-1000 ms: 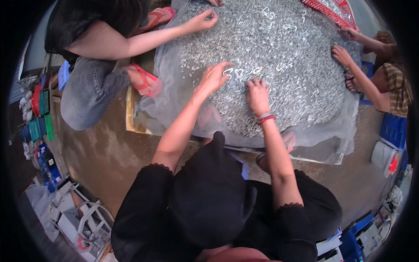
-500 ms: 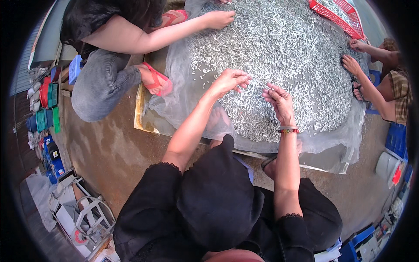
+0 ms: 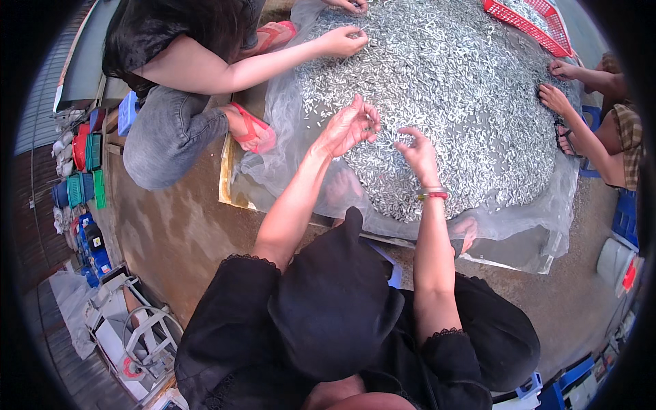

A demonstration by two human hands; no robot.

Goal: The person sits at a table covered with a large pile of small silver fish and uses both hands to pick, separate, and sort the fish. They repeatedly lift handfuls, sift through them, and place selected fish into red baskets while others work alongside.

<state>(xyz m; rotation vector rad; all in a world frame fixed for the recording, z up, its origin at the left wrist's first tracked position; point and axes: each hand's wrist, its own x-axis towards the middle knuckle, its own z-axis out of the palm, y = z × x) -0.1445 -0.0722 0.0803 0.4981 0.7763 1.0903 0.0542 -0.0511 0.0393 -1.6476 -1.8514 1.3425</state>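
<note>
A wide layer of small silvery fish [image 3: 451, 130] is spread over a pale translucent mesh sheet [image 3: 526, 215] in front of me. Over the layer's near left part is my left hand [image 3: 350, 128], its thumb raised and its fingers loosely bent and apart. I see nothing held in it. A short distance to its right is my right hand [image 3: 419, 157], a bracelet at the wrist. Its thumb and forefinger are spread with a gap between them, and no fish shows there. Whether either hand touches the layer is hard to tell.
At the far left a co-worker's hand [image 3: 345, 42] reaches over the fish. Another person's hands [image 3: 555, 99] are at the right edge. A red plastic basket [image 3: 529, 27] stands at the far right. Stacked baskets [image 3: 85, 152] and a metal frame [image 3: 140, 328] lie to the left.
My left hand has moved slightly up and left, its fingers opening from a pinch. My right hand has shifted left and spread its thumb and forefinger.
</note>
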